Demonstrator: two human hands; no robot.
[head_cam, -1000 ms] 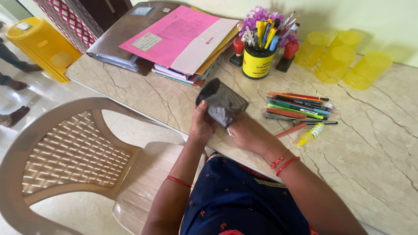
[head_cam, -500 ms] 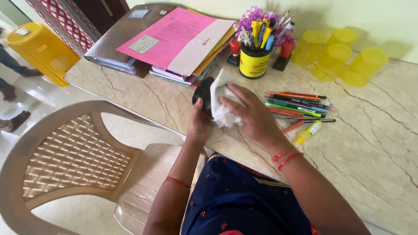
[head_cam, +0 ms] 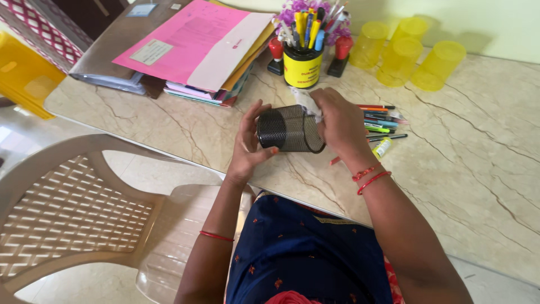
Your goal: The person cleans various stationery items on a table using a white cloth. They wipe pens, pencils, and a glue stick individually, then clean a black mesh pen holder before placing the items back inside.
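- Black wire-mesh cylindrical pen holder (head_cam: pixel 289 128): you have it tipped on its side just above the near edge of the table, open mouth turned right.
- Your left hand (head_cam: pixel 247 143) cups its closed base, fingers spread wide around the mesh.
- Your right hand (head_cam: pixel 337 121) pinches a crumpled white cloth (head_cam: pixel 308 102) at the rim; this looks like wiping, and the next move calls for a steady hold while the cloth works inside.
- Beige veined marble table (head_cam: pixel 467 169): loose coloured pens (head_cam: pixel 382 121) lie right, a yellow-and-black pen cup (head_cam: pixel 302 66) stands far.
- A beige plastic lattice chair (head_cam: pixel 79 208) stands left.

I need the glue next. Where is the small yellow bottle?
In the head view the small yellow bottle lies on the marble table, just right of the right hand, at the near end of the loose pens.
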